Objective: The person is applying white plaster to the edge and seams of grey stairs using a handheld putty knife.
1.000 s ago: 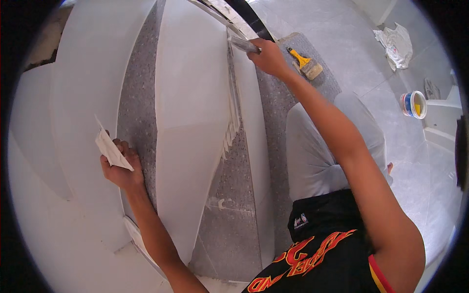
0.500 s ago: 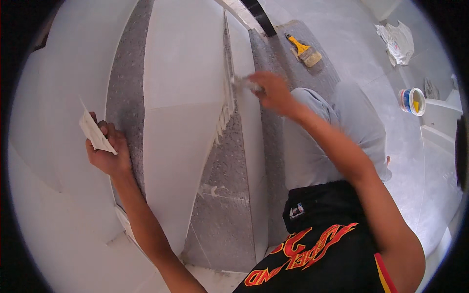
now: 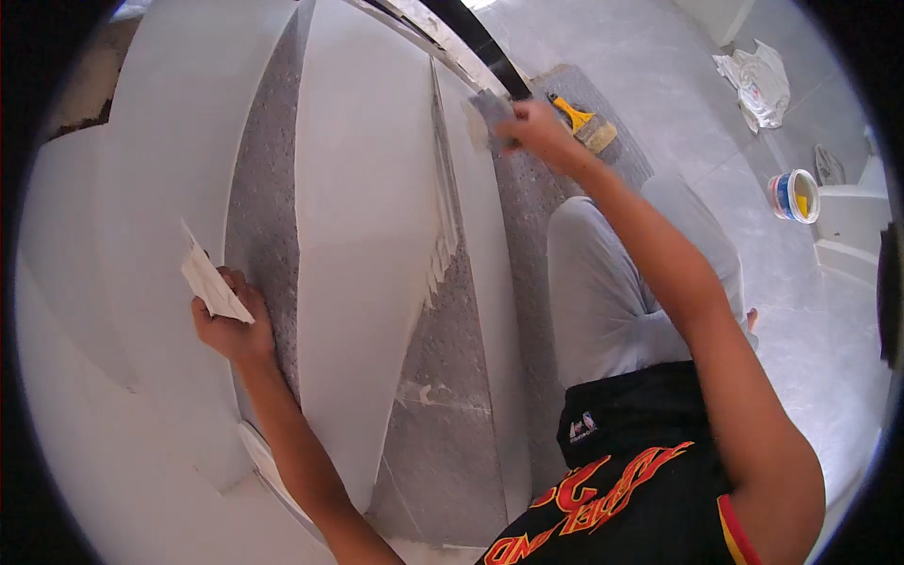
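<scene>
My left hand (image 3: 231,325) grips a flat white plaster-smeared scraper blade (image 3: 209,280) and rests against the edge of a grey speckled stair tread (image 3: 264,207). My right hand (image 3: 532,127) reaches up and holds a small putty knife (image 3: 488,113), pressed against the white riser (image 3: 471,207) near the top of the stairs. Ridges of white filler (image 3: 443,254) hang along the riser's edge below the knife.
White-plastered stair risers alternate with grey speckled treads (image 3: 452,405). A yellow-handled brush (image 3: 586,124) lies on a tread at the upper right. On the tiled floor stand a small tub with yellow contents (image 3: 794,195) and a crumpled white cloth (image 3: 758,83). My bent knee (image 3: 612,273) rests on the steps.
My right hand has moved back up the riser toward the top after sliding down half a second ago. My left hand with the blade shifted slightly right and down.
</scene>
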The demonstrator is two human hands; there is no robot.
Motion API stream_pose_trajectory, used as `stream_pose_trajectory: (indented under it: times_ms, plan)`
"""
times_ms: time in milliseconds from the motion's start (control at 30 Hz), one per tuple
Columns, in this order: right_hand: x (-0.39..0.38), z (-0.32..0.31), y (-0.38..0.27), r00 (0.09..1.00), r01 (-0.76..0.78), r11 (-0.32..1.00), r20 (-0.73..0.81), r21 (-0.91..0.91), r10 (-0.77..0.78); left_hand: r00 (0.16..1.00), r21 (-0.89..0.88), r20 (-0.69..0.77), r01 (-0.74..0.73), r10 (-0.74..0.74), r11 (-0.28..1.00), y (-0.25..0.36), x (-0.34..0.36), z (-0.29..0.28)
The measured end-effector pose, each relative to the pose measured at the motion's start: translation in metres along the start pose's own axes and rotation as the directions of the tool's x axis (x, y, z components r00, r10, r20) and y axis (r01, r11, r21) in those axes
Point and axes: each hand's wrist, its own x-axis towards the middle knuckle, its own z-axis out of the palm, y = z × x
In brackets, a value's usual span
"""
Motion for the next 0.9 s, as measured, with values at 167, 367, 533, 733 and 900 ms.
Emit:
stream_pose_trajectory:
  times_ms: [167, 367, 533, 733, 900]
  plan:
    - [0.068, 0.006, -0.023, 0.994, -0.006, 1.000, -0.111, -0.018, 0.004, 0.997, 0.107, -0.041, -0.064, 0.068, 0.992, -0.004, -0.003, 0.000]
    - [0.117, 0.013, -0.021, 0.987, -0.010, 0.983, -0.162, -0.183, -0.020, 0.998, 0.053, 0.039, -0.043, 0.041, 0.998, -0.001, 0.001, -0.002]
    - [0.127, 0.024, -0.039, 0.977, -0.017, 0.882, -0.196, -0.470, -0.086, 0.999, 0.030, 0.031, -0.027, 0.026, 0.999, -0.003, -0.001, 0.000]
    - [0.111, 0.046, -0.063, 0.947, 0.065, 0.733, -0.189, -0.677, -0.259, 0.986, 0.059, 0.161, -0.046, 0.036, 0.997, 0.000, -0.001, -0.012]
    - [0.096, 0.005, -0.062, 0.931, 0.025, 0.873, -0.307, -0.487, -0.197, 0.995, 0.037, 0.096, -0.026, 0.022, 0.999, -0.002, 0.000, -0.006]
